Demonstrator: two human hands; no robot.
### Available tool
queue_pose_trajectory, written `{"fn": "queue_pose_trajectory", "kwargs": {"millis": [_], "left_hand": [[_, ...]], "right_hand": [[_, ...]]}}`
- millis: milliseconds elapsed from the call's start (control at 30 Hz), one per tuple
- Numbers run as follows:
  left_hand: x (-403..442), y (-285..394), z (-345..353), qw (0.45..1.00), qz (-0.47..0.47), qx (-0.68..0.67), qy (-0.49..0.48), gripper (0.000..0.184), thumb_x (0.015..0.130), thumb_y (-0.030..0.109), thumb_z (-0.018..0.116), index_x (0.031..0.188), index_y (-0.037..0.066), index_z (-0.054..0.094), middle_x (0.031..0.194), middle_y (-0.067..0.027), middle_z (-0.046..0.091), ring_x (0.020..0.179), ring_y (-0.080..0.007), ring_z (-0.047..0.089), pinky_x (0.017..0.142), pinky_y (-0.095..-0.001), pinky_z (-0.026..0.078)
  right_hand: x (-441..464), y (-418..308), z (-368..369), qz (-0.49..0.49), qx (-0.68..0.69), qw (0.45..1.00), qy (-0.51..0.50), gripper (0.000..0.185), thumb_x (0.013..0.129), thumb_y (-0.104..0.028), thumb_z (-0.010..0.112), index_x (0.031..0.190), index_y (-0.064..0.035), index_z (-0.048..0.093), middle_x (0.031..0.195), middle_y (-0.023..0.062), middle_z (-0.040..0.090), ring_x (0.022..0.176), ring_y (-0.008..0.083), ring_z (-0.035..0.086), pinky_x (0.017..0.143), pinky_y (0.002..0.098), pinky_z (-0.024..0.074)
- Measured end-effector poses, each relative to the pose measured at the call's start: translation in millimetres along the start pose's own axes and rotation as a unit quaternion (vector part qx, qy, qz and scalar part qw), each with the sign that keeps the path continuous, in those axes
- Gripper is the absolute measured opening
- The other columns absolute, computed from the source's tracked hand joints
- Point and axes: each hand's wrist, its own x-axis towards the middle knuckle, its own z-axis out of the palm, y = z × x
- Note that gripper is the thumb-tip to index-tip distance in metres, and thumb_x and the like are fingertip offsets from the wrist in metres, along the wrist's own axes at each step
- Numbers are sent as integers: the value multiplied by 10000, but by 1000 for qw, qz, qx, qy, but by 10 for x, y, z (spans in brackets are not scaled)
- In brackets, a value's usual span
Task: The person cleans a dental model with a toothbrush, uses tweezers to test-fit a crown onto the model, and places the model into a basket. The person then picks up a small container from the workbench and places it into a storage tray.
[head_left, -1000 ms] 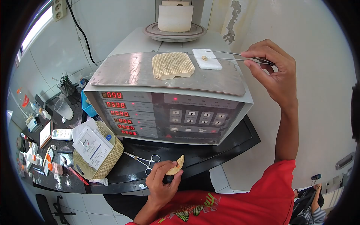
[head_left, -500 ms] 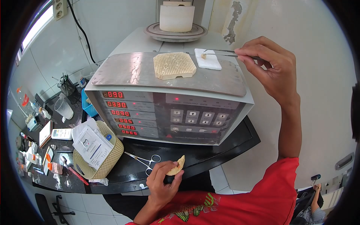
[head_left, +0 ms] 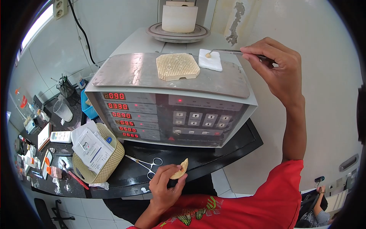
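Observation:
In my right hand (head_left: 272,65) are metal tweezers (head_left: 228,50), held level over the furnace top. Their tips meet at a small tooth-coloured piece (head_left: 208,55) above a white pad (head_left: 213,64); whether it hangs or rests there I cannot tell. My left hand (head_left: 166,187) pinches a pale yellow, curved dental cast (head_left: 180,170) low in front of my body. Left of the pad lies a cream honeycomb firing tray (head_left: 177,65). All these upper items are on the metal top (head_left: 133,74) of a furnace with red digits.
A locking clamp (head_left: 145,163) lies on the black counter (head_left: 213,160) near my left hand. Beside it stands a woven basket (head_left: 116,156) of paper packets. Behind the metal top, a white cylinder (head_left: 179,19) sits on a round plate. Another person's arm (head_left: 319,196) shows at lower right.
The tweezer tips have come together at the small piece; they were apart around it before. The white pad looks slightly shifted. My left hand keeps its hold on the cast.

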Motion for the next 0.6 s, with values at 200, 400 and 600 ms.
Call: {"fn": "queue_pose_trajectory", "kwargs": {"millis": [200,400,600], "left_hand": [[2,-10,-3,1000,5,-1,-3,336,744,7,829,1027,-14,648,979,-168,689,843,-277,712,692,-328,579],[8,-7,3,1000,12,-2,-6,337,738,-4,825,1026,-18,650,969,-173,685,832,-267,701,699,-319,568],[-9,-25,8,1000,14,-1,-7,337,733,-9,822,1024,-17,652,960,-177,678,821,-255,691,694,-310,557]], "right_hand": [[34,-41,-56,63,34,997,-2,89,852,-31,744,936,-19,769,804,42,699,627,91,593,550,220,478],[82,-51,-187,47,9,998,-33,81,864,-30,730,934,-6,763,816,37,700,644,80,575,557,218,448],[191,-78,-278,4,-24,997,-74,83,872,-20,720,939,-8,767,836,24,696,652,48,551,524,199,389]]}}
